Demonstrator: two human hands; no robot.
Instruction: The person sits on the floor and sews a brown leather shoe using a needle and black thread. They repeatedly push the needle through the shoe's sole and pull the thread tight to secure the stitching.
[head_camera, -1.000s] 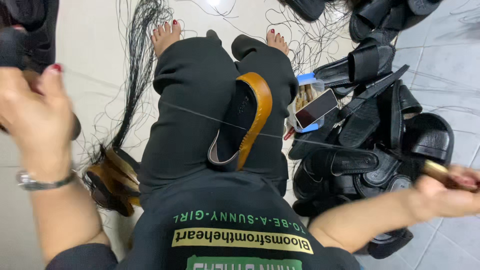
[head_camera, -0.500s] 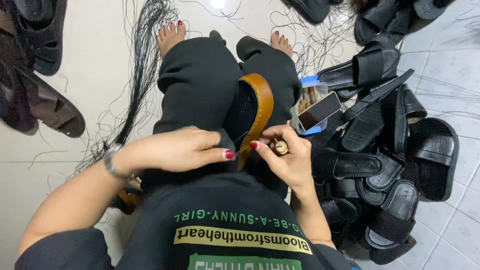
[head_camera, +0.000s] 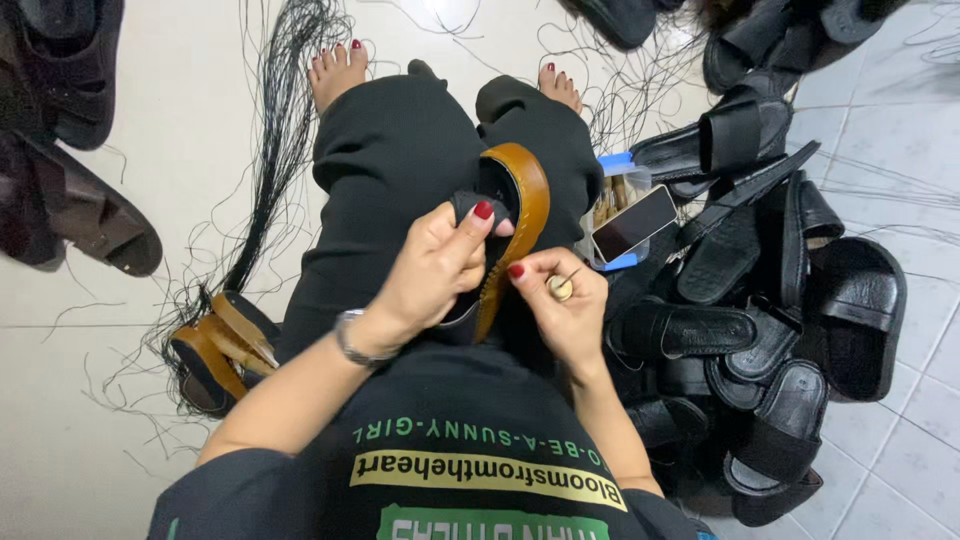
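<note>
The left hand (head_camera: 435, 268) grips a tan sandal (head_camera: 510, 225) on the lap, thumb and fingers clamped over its black strap. Just beside it, the right hand (head_camera: 565, 305) pinches a small awl (head_camera: 562, 287) between thumb and fingers, its tip toward the sandal's edge. A watch (head_camera: 350, 342) sits on the left wrist. To the right lies a heap of black sandals (head_camera: 790, 300), with a phone (head_camera: 633, 224) resting on a blue box. To the left are tan sandals (head_camera: 215, 345) and a bundle of black thread (head_camera: 280, 150) on the floor.
</note>
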